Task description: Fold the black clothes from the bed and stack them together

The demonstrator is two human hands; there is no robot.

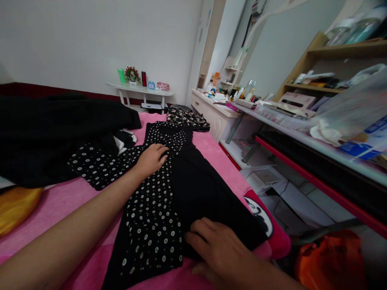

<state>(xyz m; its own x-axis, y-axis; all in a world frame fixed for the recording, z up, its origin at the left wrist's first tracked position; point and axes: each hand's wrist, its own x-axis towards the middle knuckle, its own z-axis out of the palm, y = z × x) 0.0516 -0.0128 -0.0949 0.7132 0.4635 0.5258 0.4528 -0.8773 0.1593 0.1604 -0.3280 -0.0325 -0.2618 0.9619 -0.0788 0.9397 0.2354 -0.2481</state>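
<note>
A long-sleeved black dress (151, 209) with a panel of white ring-shaped dots and a plain black side lies spread on a pink bed cover (208, 141). My left hand (152, 159) rests flat on its upper part, fingers stretched out, beside the dotted sleeve (99, 163). Near the lower hem, the fingers of my right hand (216, 243) are bent over the plain black cloth, with the thumb by the edge; the fingertips are partly hidden. Beyond the collar end sits a folded floral black garment (187, 119).
A pile of black clothes (60, 137) covers the bed's left side, with a yellow cloth (18, 207) below it. On the right stands a cluttered glass-topped table (281, 121) with a plastic bag (356, 104). An orange bag (331, 259) lies low at right.
</note>
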